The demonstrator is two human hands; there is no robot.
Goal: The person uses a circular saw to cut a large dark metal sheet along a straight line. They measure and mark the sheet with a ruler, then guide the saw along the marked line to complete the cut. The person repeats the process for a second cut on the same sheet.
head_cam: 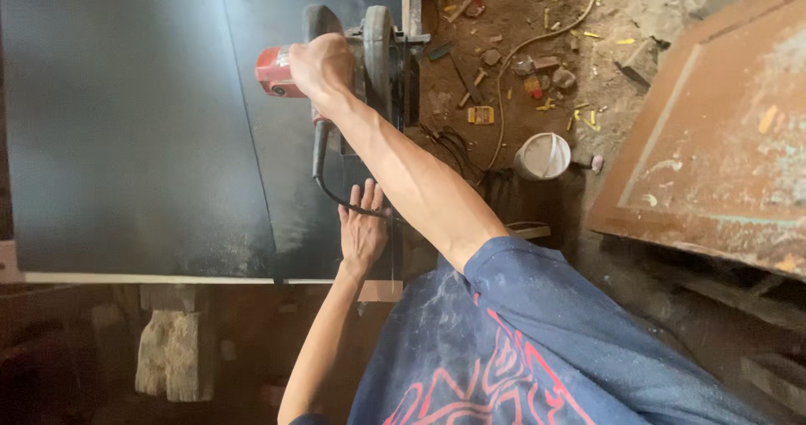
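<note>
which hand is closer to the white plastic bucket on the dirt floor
Left. The left hand lies flat on the dark panel, diagonally below the white plastic bucket. The right hand grips the red circular saw farther away.

A circular saw is being held on a dark panel.
The circular saw point(353, 64) is being gripped by the right hand point(321, 65); the dark panel point(134, 131) is being pressed flat by the left hand point(363, 230), just beside the cut line.

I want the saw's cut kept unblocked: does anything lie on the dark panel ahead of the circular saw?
Nothing visible: the circular saw, gripped by the right hand, is near the dark panel's far edge. The left hand presses behind it.
</note>
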